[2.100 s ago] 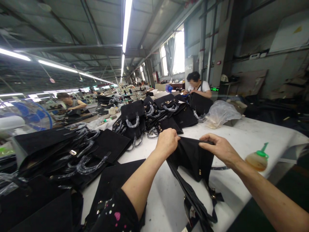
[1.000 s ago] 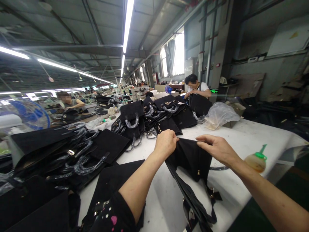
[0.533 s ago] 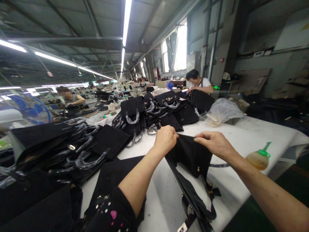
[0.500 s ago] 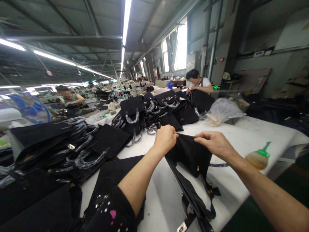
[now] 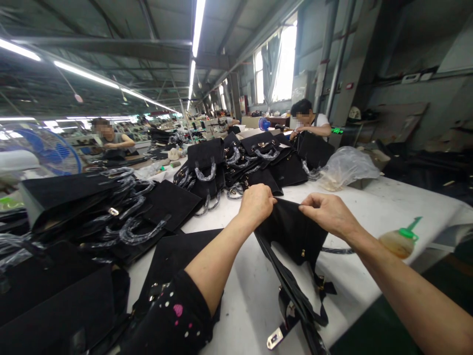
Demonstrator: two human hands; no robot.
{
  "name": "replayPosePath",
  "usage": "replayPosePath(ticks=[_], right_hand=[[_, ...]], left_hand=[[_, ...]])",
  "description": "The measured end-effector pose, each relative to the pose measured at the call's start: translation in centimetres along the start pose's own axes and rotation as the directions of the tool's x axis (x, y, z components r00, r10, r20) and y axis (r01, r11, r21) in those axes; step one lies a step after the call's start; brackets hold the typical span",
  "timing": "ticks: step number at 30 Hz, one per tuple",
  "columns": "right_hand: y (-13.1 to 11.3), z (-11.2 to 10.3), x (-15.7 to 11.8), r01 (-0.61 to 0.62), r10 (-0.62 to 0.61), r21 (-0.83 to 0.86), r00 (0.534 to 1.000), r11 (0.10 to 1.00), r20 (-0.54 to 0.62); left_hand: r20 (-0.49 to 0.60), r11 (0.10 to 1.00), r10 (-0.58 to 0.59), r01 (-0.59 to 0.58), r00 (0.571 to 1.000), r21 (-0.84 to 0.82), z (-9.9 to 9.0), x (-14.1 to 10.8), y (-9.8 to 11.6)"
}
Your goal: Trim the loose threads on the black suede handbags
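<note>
A black handbag piece (image 5: 295, 231) hangs between my hands over the white table, its upper edge held up and its lower part resting on the tabletop. My left hand (image 5: 257, 204) pinches the left end of that edge in a closed grip. At the right end, my right hand (image 5: 327, 212) grips the edge between thumb and fingers. A small gold zipper pull (image 5: 303, 253) shows on the black panel. Below, a strap ends in a metal clasp plate (image 5: 274, 338). Part of a plastic-wrapped handle (image 5: 338, 250) shows behind the piece.
Black handbags with plastic-wrapped handles lie heaped at the left (image 5: 70, 197) and the far side (image 5: 207, 153). A green-capped bottle of amber liquid (image 5: 398, 242) sits right on the white table (image 5: 240, 296). Beyond are a clear plastic bag (image 5: 347, 167), a blue fan (image 5: 51, 150) and co-workers.
The view has shifted slightly, so the surroundings sit a little further right. Both hands keep their hold on the bag's edge, with little other movement.
</note>
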State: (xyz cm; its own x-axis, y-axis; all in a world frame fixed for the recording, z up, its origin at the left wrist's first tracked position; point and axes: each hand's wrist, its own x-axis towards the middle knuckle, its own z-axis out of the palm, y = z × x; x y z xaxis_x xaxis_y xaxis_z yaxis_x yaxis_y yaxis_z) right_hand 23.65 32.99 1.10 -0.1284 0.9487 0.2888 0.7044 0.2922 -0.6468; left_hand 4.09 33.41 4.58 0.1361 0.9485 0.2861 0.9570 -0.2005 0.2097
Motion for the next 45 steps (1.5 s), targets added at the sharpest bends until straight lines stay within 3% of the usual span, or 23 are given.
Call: replayPosePath(ticks=[5,9,19,27,38,45], right_hand=[[-1.7,-0.5,1.4,0.204,-0.158,-0.349,0.975,0.915,0.158],[-3.0,0.1,2.0,0.255,-0.191,-0.520,0.966,0.815,0.175],[-1.5,0.7,3.1,0.206,-0.174,-0.363,0.978,0.909,0.119],[-1.4,0.6,2.8,0.196,-0.165,-0.268,0.977,0.943,0.133],[-2.1,0.5,2.7,0.202,-0.164,-0.331,0.976,0.922,0.140],[-4.8,2.4,3.6,0.351,-0.276,-0.434,0.934,0.829,0.229]], left_hand=[[0.015,1.000,-0.017,0.017,1.000,-0.005,0.1,0.1,0.1],[-0.008,0.999,-0.014,0.014,1.000,-0.029,0.4,0.2,-0.2],[-0.102,0.993,0.061,-0.070,0.993,-0.092,0.3,-0.7,-2.3],[-0.095,0.998,0.029,-0.035,0.995,-0.057,0.4,-0.7,-2.3],[-0.064,0.996,0.023,-0.018,0.998,0.084,0.6,-0.4,-2.0],[-0.110,0.996,0.073,-0.077,0.991,-0.032,0.5,-0.9,-1.7]])
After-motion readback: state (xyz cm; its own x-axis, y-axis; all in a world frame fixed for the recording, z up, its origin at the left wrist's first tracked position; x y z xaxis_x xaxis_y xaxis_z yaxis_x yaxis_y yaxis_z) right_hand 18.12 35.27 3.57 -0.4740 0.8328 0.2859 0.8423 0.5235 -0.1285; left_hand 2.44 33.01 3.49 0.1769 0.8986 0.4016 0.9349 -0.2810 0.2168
